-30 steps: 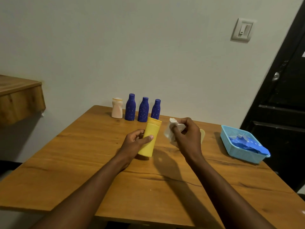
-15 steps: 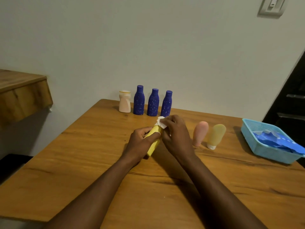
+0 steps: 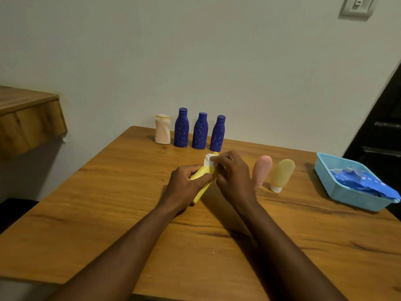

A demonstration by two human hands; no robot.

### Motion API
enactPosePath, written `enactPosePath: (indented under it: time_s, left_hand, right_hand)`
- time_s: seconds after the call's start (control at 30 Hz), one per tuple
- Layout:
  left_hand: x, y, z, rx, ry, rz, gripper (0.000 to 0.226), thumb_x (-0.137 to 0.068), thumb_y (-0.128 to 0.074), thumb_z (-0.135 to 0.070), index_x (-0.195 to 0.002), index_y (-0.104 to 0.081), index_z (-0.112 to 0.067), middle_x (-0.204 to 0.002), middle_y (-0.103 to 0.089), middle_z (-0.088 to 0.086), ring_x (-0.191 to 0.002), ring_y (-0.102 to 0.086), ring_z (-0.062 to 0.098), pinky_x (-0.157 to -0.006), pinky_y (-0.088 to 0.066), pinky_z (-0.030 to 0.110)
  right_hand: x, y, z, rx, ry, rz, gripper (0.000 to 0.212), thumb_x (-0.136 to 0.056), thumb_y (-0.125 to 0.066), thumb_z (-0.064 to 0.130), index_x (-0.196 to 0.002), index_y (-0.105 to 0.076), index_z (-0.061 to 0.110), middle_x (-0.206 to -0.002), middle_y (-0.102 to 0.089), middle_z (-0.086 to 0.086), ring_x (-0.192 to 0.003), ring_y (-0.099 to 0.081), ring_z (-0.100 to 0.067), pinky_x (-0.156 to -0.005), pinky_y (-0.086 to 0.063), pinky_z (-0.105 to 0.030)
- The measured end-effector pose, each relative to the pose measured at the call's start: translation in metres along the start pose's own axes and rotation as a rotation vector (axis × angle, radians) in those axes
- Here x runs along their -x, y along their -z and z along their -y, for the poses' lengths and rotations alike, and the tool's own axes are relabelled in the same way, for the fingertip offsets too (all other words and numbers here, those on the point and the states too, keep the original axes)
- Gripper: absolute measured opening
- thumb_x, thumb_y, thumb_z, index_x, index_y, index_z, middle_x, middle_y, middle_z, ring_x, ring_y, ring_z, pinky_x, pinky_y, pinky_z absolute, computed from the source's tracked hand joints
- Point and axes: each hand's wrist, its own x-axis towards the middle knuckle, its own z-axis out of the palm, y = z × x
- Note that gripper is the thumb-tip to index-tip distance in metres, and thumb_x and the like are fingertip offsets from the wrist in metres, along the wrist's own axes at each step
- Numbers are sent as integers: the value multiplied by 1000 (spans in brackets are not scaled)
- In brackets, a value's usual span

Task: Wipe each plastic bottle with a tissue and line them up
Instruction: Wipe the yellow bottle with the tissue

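My left hand (image 3: 185, 185) grips a yellow bottle (image 3: 201, 190), tilted with its top leaning away from me over the wooden table (image 3: 108, 213). My right hand (image 3: 233, 177) pinches a white tissue (image 3: 208, 161) against the bottle's upper end. A pale peach bottle (image 3: 162, 129) and three dark blue speckled bottles (image 3: 199, 130) stand upright in a row by the wall. A pink tube (image 3: 261, 170) and a yellowish tube (image 3: 281, 174) stand cap-down to the right of my hands.
A light blue basket (image 3: 338, 192) holding blue packaging sits at the table's right edge. A wooden shelf (image 3: 28, 120) juts out on the left. A dark door (image 3: 386, 127) is at the far right.
My right hand brought the tissue from beside the yellow bottle onto its top. The bottle tipped further over. The view dipped, bringing the two tubes into sight.
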Motion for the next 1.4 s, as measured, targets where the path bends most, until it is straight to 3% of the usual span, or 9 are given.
enactPosePath:
  time_s: [0.13, 0.3, 0.43, 0.53, 0.7, 0.93, 1.1, 1.23, 1.4]
  left_hand:
    - [0, 1, -3, 38, 17, -35, 46, -91, -74, -35, -133, -67, -20, -114, -74, -6, -98, -71, 14, -80, -63, 49]
    - [5, 0, -4, -29, 8, 25, 50, -89, -74, -39, -135, -67, -21, -112, -74, -6, -91, -72, 14, -73, -63, 53]
    - [4, 2, -4, 13, -2, 3, 20, -91, -74, -33, -111, -75, -31, -98, -77, -3, -85, -74, 19, -70, -61, 57]
    - [4, 2, -6, 29, 13, 5, 32, -91, -74, -32, -122, -74, -23, -97, -78, -3, -85, -74, 18, -73, -60, 56]
    - [3, 0, -4, 13, 19, 42, 47, -90, -74, -37, -134, -67, -19, -104, -76, -4, -86, -74, 16, -73, -61, 49]
    - [-2, 1, -1, 77, 35, 41, 43, -91, -73, -41, -130, -69, -23, -103, -77, -2, -92, -74, 21, -77, -60, 54]
    - [-3, -1, -2, 199, 97, 124, 50, -97, -67, -32, -144, -56, -19, -114, -72, 11, -91, -75, 24, -71, -62, 42]
    - [-3, 5, -9, 338, 180, 189, 41, -105, -50, -45, -138, -54, -22, -113, -66, 15, -82, -74, 22, -61, -56, 37]
    - [-7, 7, -13, 494, 234, 104, 64, -102, -25, -69, -127, -64, -25, -110, -74, 10, -96, -72, 23, -76, -58, 38]
  right_hand:
    - [6, 0, -4, -65, -76, -56, 23, -89, -69, 4, -109, -73, 15, -110, -67, 1, -99, -60, -9, -89, -56, -28]
    - [1, 2, -10, -17, -44, -150, 23, -88, -70, 3, -110, -70, 11, -112, -64, -4, -101, -58, -15, -87, -56, -32]
    - [6, 2, -2, -25, 1, -8, 26, -88, -71, 4, -113, -70, 11, -114, -63, -3, -103, -58, -13, -87, -51, -24]
    - [8, 2, -4, -83, -61, -59, 21, -89, -68, 3, -106, -71, 15, -109, -64, 2, -100, -59, -8, -85, -50, -18]
    - [2, 0, -11, -22, -45, -147, 22, -90, -68, 4, -111, -69, 12, -113, -64, -5, -104, -58, -14, -87, -53, -27]
    - [8, -2, -2, -140, -56, -100, 11, -92, -68, 12, -101, -71, 17, -100, -65, 7, -90, -60, -7, -79, -54, -21]
    - [4, -2, -12, -30, -28, -190, 21, -93, -69, 11, -112, -70, 20, -113, -62, 0, -99, -59, -11, -81, -56, -28]
    - [10, -3, -5, -29, 39, -70, 31, -94, -66, 11, -124, -66, 19, -122, -58, -5, -108, -58, -16, -84, -49, -21]
    - [19, -6, 14, -33, 165, 227, 25, -93, -59, 22, -115, -72, 20, -114, -62, 2, -106, -55, -12, -91, -49, -30]
